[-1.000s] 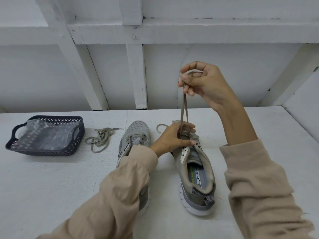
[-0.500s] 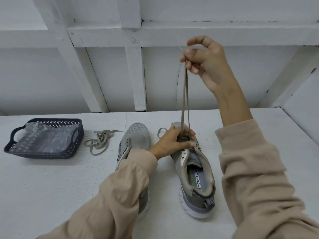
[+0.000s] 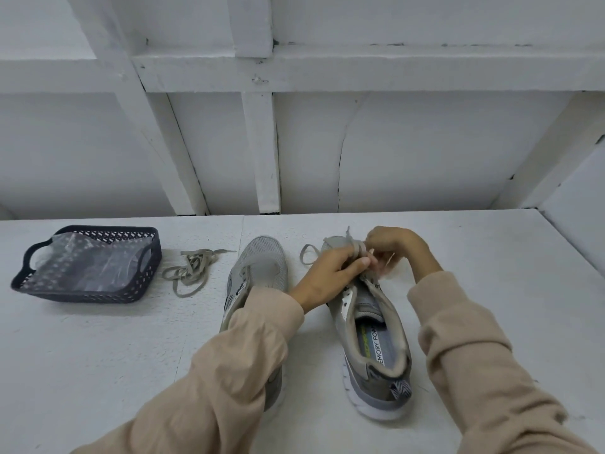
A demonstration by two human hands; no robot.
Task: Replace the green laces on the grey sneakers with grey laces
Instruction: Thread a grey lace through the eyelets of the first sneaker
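The lace is bunched over the front of the right-hand sneaker, at the toe end of its eyelet rows. Several strands lie across your left fingers, one slack loop hangs out toward 9 o'clock onto the table, and a short end sticks up toward 12.

Your left hand comes in from 7 o'clock with its fingers curled and the thumb pressed against them, pinching those strands just above the tongue. Your right hand arches over from 4 o'clock, knuckles up and fingers bent down to the same spot, meeting your left fingertips. Its tips are smeared by motion, so you cannot tell whether it actually has hold of the lace.

That sneaker stands upright on its sole, toe toward 12 and heel toward 6, with the printed insole showing in its opening. The left-hand sneaker stands just beside it at 9 o'clock, parallel, its heel half hidden under your left sleeve. Farther out at 9 o'clock a loose lace lies in a tangle on the table. Beyond it, again at 9, sits a dark perforated basket holding a clear plastic bag.
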